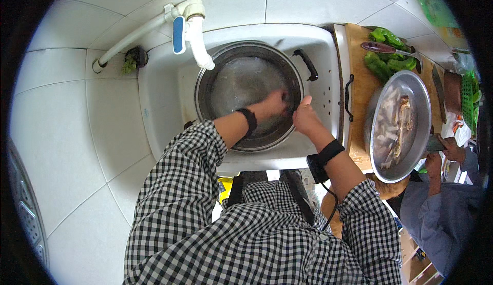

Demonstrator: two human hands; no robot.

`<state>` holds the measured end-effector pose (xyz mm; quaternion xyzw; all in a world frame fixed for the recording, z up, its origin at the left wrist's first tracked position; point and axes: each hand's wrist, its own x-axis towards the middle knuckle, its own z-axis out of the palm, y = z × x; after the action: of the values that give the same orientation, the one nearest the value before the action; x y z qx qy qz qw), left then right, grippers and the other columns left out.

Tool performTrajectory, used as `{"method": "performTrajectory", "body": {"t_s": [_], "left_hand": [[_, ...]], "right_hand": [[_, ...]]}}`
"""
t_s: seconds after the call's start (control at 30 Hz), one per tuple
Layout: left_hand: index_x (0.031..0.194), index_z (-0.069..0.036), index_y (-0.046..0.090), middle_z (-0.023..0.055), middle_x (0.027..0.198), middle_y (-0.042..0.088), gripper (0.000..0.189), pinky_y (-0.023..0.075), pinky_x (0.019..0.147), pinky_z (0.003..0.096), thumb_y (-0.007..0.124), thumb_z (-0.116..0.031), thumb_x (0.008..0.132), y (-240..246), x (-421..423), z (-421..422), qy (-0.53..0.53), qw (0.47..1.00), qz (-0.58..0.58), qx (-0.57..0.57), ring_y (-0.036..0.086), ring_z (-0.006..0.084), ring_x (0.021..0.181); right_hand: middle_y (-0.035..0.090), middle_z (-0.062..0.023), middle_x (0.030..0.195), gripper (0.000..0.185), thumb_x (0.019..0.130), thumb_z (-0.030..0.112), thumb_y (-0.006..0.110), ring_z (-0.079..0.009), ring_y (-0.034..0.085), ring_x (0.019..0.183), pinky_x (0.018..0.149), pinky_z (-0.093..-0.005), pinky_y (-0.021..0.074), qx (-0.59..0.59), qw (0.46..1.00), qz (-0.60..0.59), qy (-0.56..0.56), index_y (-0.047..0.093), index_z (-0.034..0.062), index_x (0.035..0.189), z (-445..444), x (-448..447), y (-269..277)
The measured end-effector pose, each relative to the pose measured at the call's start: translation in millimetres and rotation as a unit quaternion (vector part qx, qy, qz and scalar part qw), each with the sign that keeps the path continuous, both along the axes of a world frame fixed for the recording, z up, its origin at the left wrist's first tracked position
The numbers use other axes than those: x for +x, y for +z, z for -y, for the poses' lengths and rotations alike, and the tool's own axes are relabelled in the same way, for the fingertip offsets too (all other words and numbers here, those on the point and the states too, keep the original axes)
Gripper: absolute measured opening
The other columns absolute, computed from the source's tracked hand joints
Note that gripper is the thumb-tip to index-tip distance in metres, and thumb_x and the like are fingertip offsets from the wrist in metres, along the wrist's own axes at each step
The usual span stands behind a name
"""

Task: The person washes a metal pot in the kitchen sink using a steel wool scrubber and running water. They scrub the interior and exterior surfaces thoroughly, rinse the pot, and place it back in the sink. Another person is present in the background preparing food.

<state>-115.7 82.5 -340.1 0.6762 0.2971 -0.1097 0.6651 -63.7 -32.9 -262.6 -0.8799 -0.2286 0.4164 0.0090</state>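
Observation:
A large dark metal pot (pixel 200 104) with side handles stands in a white sink basin (pixel 165 88), below a white plastic faucet (pixel 198 44). My left hand (pixel 275 102) is inside the pot near its right wall. It is blurred, and something dark shows at its fingers, which I cannot make out. My right hand (pixel 306 115) grips the pot's right rim, thumb outside and pointing up. The inside of the pot looks wet, and how much water it holds is unclear. Both wrists wear black bands.
Right of the sink, a metal bowl (pixel 425 119) of pale meat or bones sits on a wooden board (pixel 358 58) beside green peppers (pixel 377 65), a peeler-like tool (pixel 379 47) and a knife (pixel 438 88). A co-worker's hands (pixel 454 150) hold a blade at far right.

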Motion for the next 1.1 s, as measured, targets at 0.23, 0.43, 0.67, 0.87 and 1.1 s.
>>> {"method": "performTrajectory", "body": {"t_s": [0.23,0.43,0.67,0.87,1.1], "left_hand": [[0.107,0.003,0.051,0.0141,0.098,0.059,0.031,0.0533,0.066,0.034,0.059,-0.004,0.078,19,9,0,-0.057,0.986,-0.114,-0.105,0.06,0.0229,0.081],[0.096,-0.001,0.059,0.0137,0.092,0.061,0.015,0.0531,0.063,0.0336,0.055,-0.009,0.084,-46,34,-49,0.271,0.931,0.182,-0.166,0.061,0.0289,0.072],[0.108,-0.003,0.054,0.009,0.099,0.06,0.026,0.0489,0.077,0.0362,0.055,-0.013,0.084,-70,23,-56,0.239,0.971,-0.018,-0.02,0.058,0.0222,0.092],[0.112,-0.004,0.053,0.0078,0.101,0.06,0.026,0.0544,0.068,0.0356,0.045,-0.014,0.089,-50,4,-7,-0.007,0.943,-0.161,-0.291,0.06,0.0213,0.088],[0.108,-0.001,0.056,0.0104,0.096,0.062,0.027,0.0503,0.072,0.0338,0.048,-0.017,0.088,-117,11,-92,0.235,0.939,0.16,-0.195,0.059,0.0263,0.089]], "right_hand": [[0.057,-0.0314,0.1,0.05,0.082,0.005,0.048,-0.0393,0.059,0.094,0.08,-0.044,0.0482,-0.022,1.0,-0.016,0.008,0.019,-0.0112,0.119,3,2,-3],[0.059,-0.0306,0.093,0.048,0.083,0.008,0.05,-0.0403,0.061,0.089,0.075,-0.0431,0.0502,-0.003,0.999,0.001,-0.035,0.02,-0.0118,0.115,5,2,-5],[0.06,-0.0274,0.084,0.043,0.083,0.016,0.054,-0.0399,0.062,0.078,0.07,-0.0464,0.0491,0.05,0.995,-0.014,-0.088,0.026,-0.0077,0.107,17,-16,10],[0.039,-0.0283,0.125,0.083,0.072,0.027,0.071,-0.0405,0.044,0.114,0.094,-0.0439,0.038,0.207,0.947,0.03,-0.242,0.018,-0.0002,0.13,19,17,36],[0.045,-0.0147,0.122,0.067,0.068,0.006,0.067,-0.0337,0.048,0.11,0.093,-0.0397,0.0419,0.259,0.955,0.141,-0.006,0.037,0.0146,0.127,-38,59,49]]}}
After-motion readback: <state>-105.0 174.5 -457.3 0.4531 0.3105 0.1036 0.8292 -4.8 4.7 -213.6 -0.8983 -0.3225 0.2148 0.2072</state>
